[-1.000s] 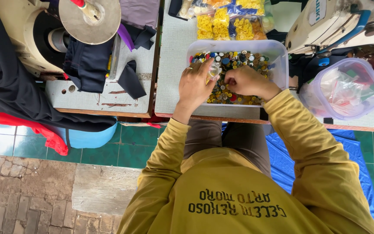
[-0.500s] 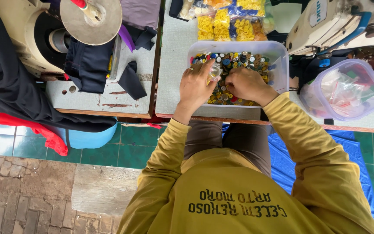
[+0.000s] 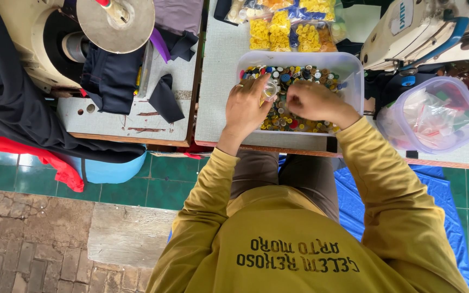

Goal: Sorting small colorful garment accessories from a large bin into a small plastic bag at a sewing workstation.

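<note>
Green floor tiles and worn brick run beneath a grey desk (image 3: 218, 81) that carries a clear plastic tub (image 3: 354, 70) of mixed coloured buttons (image 3: 294, 116). This tub lies with its long axis across the view, its open mouth facing up, near the desk's front edge. Both hands work inside it. The left hand (image 3: 247, 106) pinches a small clear packet (image 3: 270, 90) between thumb and fingers — closed on it. The right hand (image 3: 313, 102) is curled low over the buttons, fingers tucked under; whether they hold anything cannot be told. Bags of yellow buttons (image 3: 280, 30) lie beyond the tub, and a lidded clear container (image 3: 435, 116) sits to the right — beside a sewing machine (image 3: 424, 27).
</note>
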